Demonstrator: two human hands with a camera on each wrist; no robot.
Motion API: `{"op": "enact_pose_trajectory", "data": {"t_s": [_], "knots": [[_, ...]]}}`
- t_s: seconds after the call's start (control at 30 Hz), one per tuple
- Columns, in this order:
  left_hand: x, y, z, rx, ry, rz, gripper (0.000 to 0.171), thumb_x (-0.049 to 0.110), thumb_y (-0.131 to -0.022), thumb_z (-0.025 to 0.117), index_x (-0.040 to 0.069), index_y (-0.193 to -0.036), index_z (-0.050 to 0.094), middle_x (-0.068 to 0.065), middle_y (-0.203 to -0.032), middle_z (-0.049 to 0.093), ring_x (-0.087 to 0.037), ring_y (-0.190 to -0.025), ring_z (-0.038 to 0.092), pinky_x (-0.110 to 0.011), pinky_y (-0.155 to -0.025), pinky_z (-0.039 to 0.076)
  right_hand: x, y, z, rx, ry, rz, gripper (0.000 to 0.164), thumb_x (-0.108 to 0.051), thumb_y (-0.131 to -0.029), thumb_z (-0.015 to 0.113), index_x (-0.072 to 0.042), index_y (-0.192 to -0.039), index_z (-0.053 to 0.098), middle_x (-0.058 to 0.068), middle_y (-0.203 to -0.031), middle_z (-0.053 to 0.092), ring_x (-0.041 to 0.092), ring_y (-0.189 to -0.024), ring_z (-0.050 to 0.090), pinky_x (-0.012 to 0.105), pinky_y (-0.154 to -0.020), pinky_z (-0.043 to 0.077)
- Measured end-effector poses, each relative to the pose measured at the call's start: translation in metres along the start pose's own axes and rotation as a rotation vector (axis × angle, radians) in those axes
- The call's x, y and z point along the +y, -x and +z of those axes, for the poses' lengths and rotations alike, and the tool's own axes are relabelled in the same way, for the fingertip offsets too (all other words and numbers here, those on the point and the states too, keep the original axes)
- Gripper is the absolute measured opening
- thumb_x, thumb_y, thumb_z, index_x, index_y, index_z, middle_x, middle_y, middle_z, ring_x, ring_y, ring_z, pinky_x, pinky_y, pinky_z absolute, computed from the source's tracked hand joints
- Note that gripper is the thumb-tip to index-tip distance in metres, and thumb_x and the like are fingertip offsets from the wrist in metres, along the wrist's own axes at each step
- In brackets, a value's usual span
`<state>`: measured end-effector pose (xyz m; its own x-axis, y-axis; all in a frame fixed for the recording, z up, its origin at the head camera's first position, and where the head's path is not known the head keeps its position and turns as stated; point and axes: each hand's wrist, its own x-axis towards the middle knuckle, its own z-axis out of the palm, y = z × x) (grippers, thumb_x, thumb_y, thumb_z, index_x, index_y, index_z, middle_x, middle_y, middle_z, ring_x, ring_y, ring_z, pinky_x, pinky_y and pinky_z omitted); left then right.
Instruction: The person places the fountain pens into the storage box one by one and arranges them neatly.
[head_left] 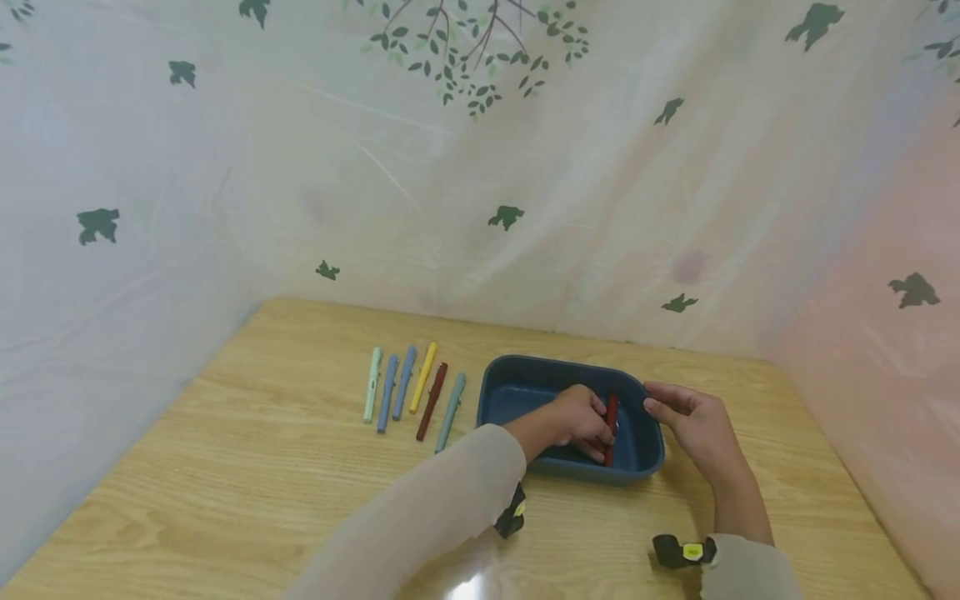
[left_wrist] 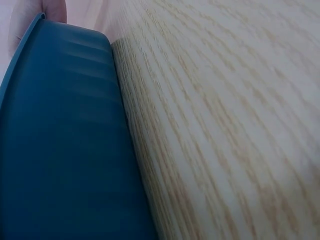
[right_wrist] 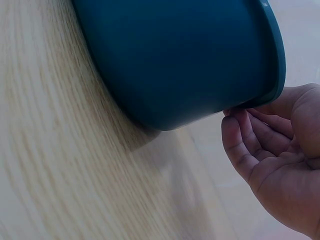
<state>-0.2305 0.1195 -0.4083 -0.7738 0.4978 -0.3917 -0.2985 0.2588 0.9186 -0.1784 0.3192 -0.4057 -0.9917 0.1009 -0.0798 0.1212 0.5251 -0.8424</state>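
Left fingers (head_left: pixel 597 430) seemingly pinch red pen (head_left: pixel 612 408) inside blue bin (head_left: pixel 585 472).

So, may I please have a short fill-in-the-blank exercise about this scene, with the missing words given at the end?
1. The left hand holds a ____ pen inside the dark blue tub.
2. In the head view, the right hand grips the tub's rim at its ____ end.
3. To the left of the tub, ____ pens lie on the table.
4. Among them, the one between a blue pen and the dark red pen is ____.

Missing words: red; right; six; yellow.
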Motion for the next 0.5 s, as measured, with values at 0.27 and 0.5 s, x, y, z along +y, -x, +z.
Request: {"op": "enact_pose_trajectory", "data": {"t_s": [0.27,0.5], "knots": [[0.0011,0.0028,0.0016,0.039,0.018,-0.016,0.031,-0.021,-0.081,0.072,-0.003,-0.102,0.058,-0.021,-0.075,0.069,-0.046,-0.081,0.074,-0.044,-0.064,0.065,-0.0011,0.0004,0.0006,0.000,-0.010,0.000,0.054,-0.041,-0.102,0.063,-0.007,-0.145,0.058,0.017,-0.146,0.057,0.037,-0.137,0.049,0.059,-0.112,0.042],[-0.0010,0.0016,0.0075,0.089,0.068,-0.031,0.033,-0.024,-0.079,0.071,-0.002,-0.097,0.055,-0.025,-0.081,0.068,-0.049,-0.081,0.072,-0.041,-0.060,0.065,-0.0027,0.0010,0.0009,0.004,-0.011,0.008,0.054,-0.041,-0.103,0.063,-0.007,-0.144,0.058,0.017,-0.147,0.056,0.037,-0.139,0.048,0.060,-0.113,0.041]]}}
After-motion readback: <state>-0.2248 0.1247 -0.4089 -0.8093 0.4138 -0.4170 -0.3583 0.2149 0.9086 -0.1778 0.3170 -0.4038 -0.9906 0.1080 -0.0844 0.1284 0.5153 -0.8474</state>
